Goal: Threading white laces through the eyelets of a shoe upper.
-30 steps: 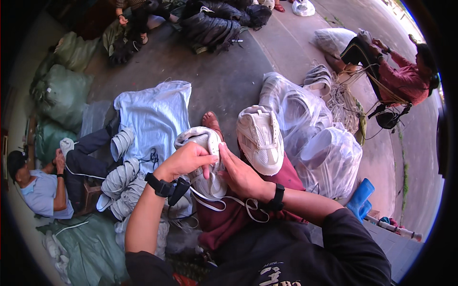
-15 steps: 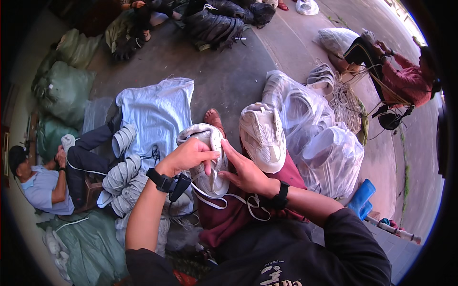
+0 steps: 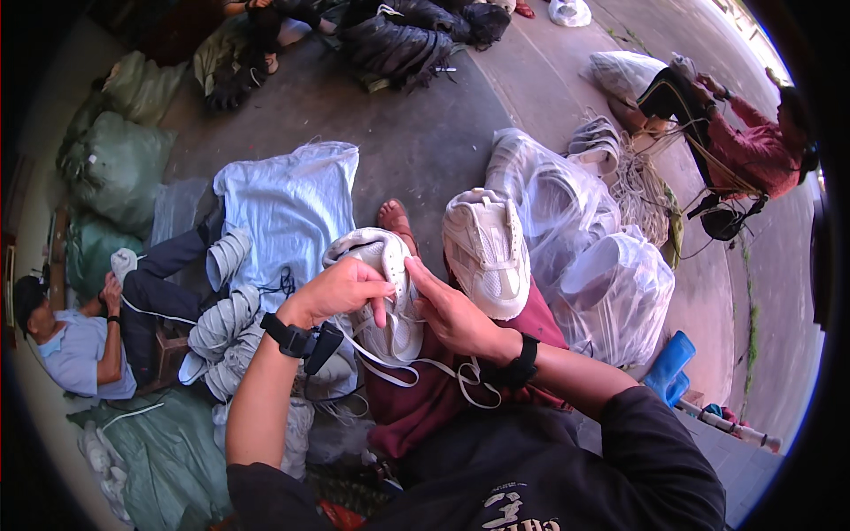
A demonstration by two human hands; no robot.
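Note:
A pale off-white sneaker (image 3: 390, 339) rests toe-down on my lap, its opening pointing away from me. My left hand (image 3: 332, 294) is closed at its upper from the left, thumb and forefinger bent; what they pinch is hidden. From the right, my right hand (image 3: 465, 319) grips the sneaker's eyelet edge, fingers straight along it and the thumb tucked closer in. A white shoelace (image 3: 412, 380) trails from the sneaker in loops across my dark red trousers. A second off-white sneaker (image 3: 487, 252) sits just right of my hands, toe toward me.
Clear plastic bags of shoe parts (image 3: 620, 292) stand at the right. Stacked grey shoe uppers (image 3: 226, 332) and a pale blue cloth (image 3: 288, 203) lie at the left. One person (image 3: 84, 341) sits far left, another (image 3: 753, 150) far right. Blue boots (image 3: 670, 367) stand nearby.
My right thumb has drawn in toward the fingers at the sneaker's edge. My left hand and wrist have shifted slightly left. Both sneakers stay nearly in place.

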